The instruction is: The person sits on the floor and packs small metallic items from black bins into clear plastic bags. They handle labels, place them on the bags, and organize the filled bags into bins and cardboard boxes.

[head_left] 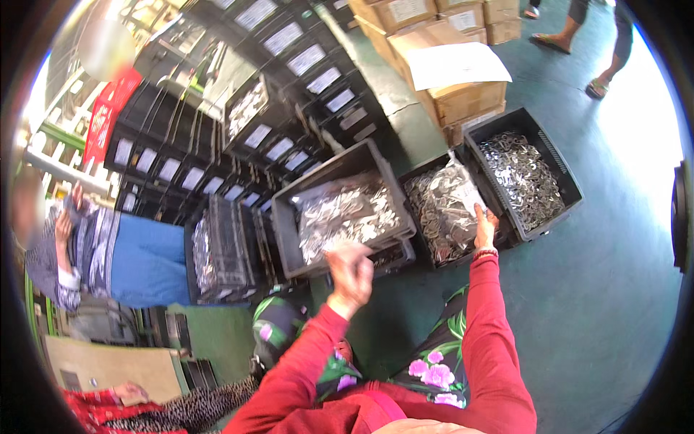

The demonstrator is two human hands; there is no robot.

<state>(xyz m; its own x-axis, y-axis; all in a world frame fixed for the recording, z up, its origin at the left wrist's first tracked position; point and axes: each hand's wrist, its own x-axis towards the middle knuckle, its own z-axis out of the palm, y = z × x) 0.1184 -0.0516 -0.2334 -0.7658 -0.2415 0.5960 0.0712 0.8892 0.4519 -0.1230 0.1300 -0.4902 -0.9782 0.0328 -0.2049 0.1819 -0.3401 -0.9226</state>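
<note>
My right hand (pixel 486 227) grips the near right edge of a clear plastic bag (pixel 455 189), which holds silvery parts too small to name. This bag lies over a dark bin of small metal parts (pixel 431 230). Motion smears the fingers of my left hand (pixel 350 278), which is over the near edge of a grey plastic bin (pixel 289 242) to the left. Loose flat, shiny metal pieces (pixel 354 214) lie in that bin on a clear liner. Whether my left fingers hold a piece cannot be made out.
Another dark bin (pixel 571 189) with hook-shaped metal parts (pixel 522 177) stands at the right. Cardboard boxes (pixel 470 101) with a white sheet (pixel 459 66) are behind. Stacked black crates (pixel 303 69) rise far left. One person in blue trousers (pixel 148 253) stands at the left.
</note>
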